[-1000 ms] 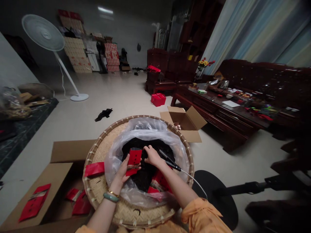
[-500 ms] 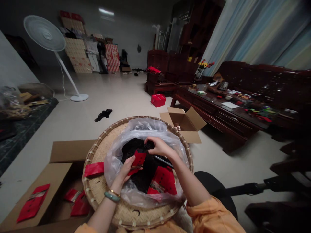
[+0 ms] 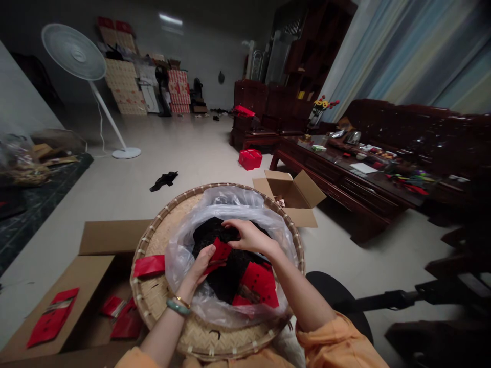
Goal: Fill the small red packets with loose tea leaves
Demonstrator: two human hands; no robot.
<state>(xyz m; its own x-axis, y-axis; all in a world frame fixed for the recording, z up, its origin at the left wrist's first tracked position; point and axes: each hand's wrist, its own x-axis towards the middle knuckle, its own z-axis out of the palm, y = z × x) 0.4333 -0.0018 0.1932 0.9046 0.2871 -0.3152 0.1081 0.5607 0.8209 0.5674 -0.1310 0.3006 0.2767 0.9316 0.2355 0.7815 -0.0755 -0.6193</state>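
1. The small red rectangular packet with dark marks is gripped in the left hand; it tilts over the black heap, its upper end leaning away to the right, its lower part hidden by the fingers.
2. The loose, black, shredded-looking heap lies inside the bag.
3. The clear, crumpled plastic bag stands wide open around the heap, on a round woven bamboo tray.
4. More flat red packets with dark marks rest on the heap's near right side.

White fan, striped curtain, red box near dark wooden table
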